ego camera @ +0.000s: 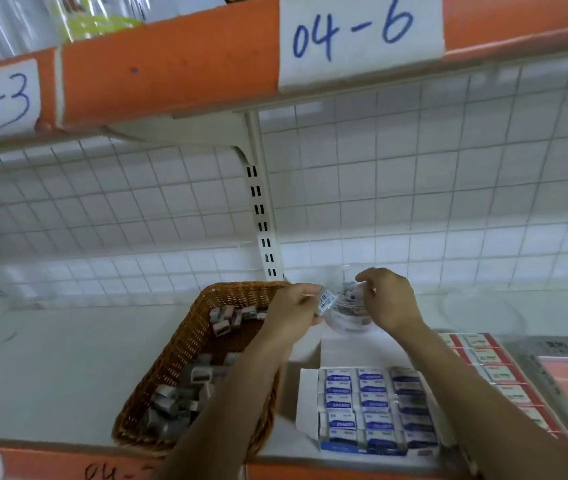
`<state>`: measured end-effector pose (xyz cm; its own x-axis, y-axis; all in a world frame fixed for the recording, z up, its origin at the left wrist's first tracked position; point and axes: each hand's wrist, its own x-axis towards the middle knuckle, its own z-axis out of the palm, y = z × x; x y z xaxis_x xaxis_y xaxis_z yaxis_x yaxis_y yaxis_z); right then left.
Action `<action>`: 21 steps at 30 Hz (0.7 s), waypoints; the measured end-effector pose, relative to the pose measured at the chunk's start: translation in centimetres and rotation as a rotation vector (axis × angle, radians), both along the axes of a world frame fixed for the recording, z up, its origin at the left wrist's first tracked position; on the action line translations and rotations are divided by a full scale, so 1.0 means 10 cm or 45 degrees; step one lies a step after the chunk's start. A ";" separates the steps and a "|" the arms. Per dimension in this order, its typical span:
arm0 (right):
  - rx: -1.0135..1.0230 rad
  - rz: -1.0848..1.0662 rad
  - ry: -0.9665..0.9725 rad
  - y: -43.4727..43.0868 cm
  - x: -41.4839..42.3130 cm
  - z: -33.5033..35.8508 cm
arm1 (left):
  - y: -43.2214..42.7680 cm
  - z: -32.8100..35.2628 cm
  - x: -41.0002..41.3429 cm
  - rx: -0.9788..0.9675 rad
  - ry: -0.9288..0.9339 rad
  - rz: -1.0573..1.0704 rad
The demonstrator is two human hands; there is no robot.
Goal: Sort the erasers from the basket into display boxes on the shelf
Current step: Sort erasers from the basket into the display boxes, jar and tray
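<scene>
- Eraser point(325, 302): small wrapped block with a barcode label, pinched at its end by the left hand point(294, 311), just above the far right corner of the basket point(171, 358) and touching or just beside a clear tub point(344, 325).
- Handling, as judged: light and stiff enough to keep its shape. The glossy wrapper is likely a little slippery, so a pinch across the two broad faces should hold better than one on the narrow edges. It is not fragile.
- Left hand: thumb and fingertips closed narrowly on the eraser, the remaining fingers curled behind it.
- Right hand point(391, 303): fingers bent over the rim of the clear tub. I cannot tell whether they grip the tub, hold something small, or only hover.
- Loose erasers point(175, 403): grey blocks heaped at the near end of the basket, with a few more at the far end. The basket stands on the white shelf point(50, 368).
- Display box point(305, 403): open, with blue-labelled erasers in tidy rows, just right of the basket. Red-and-white erasers point(490, 372) lie in a row further right.
- Hard to make out: blur smears the tub's contents and the eraser's print. The forearms cover part of the basket and the box, and the items at the far right are cut off.
</scene>
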<state>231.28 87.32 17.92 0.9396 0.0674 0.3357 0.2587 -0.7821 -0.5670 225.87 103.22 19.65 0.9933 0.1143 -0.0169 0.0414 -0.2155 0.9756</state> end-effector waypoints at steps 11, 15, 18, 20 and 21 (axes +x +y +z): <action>0.248 0.152 -0.024 -0.70 -0.41 -0.04 | -0.88 -0.09 0.04 -0.118 -0.010 -0.013; 0.349 0.133 -0.088 -1.02 -0.59 -0.07 | -1.26 -0.07 -0.01 -0.267 0.029 -0.085; 0.365 0.074 -0.087 -1.32 -0.68 -0.07 | -1.51 -0.08 -0.03 -0.339 0.080 -0.150; 0.411 0.070 -0.052 -1.52 -0.74 -0.06 | -1.66 -0.09 -0.05 -0.333 0.088 -0.211; 0.450 0.064 -0.032 -1.61 -0.77 -0.05 | -1.74 -0.10 -0.07 -0.321 0.080 -0.243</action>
<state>223.55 71.17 17.39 0.9292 -0.0109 0.3694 0.3093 -0.5244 -0.7933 225.19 85.83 18.67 0.9926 -0.0892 -0.0828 0.0852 0.0233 0.9961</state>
